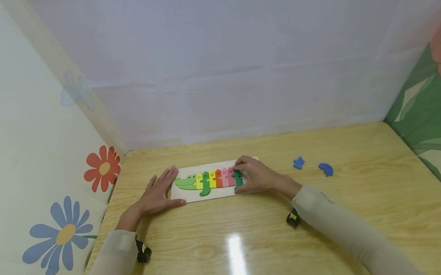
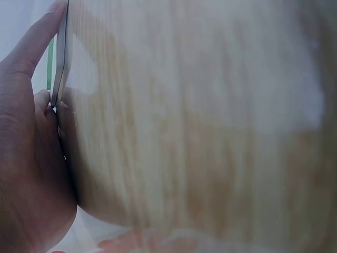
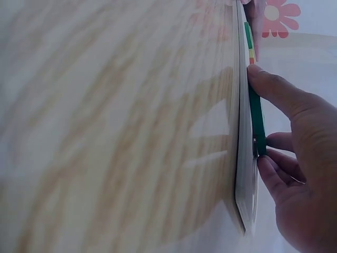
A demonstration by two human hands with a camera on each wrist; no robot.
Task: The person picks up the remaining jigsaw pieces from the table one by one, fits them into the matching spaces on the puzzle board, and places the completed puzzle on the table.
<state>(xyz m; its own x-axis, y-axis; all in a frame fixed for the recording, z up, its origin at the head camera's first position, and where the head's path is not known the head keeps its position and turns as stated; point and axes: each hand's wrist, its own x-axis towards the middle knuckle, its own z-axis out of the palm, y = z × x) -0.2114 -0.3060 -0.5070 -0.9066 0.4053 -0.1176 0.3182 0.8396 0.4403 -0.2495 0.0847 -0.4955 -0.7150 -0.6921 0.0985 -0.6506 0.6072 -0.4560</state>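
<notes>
A white puzzle board lies on the table with a row of colourful crocodile pieces on it: a light green head, then yellow, green, orange and pink body pieces. At the row's right end, my right hand pinches a dark green puzzle piece between thumb and fingers. The right wrist view shows that green piece flat against the board, thumb at one end and fingertips at the other. My left hand rests at the board's left end, thumb and fingers spread along its corners.
Right of the board lie two blue puzzle pieces, a small one and a curved one. A wood-grain table carries everything. A pale cloth wall stands behind it, and flower-printed walls flank both sides.
</notes>
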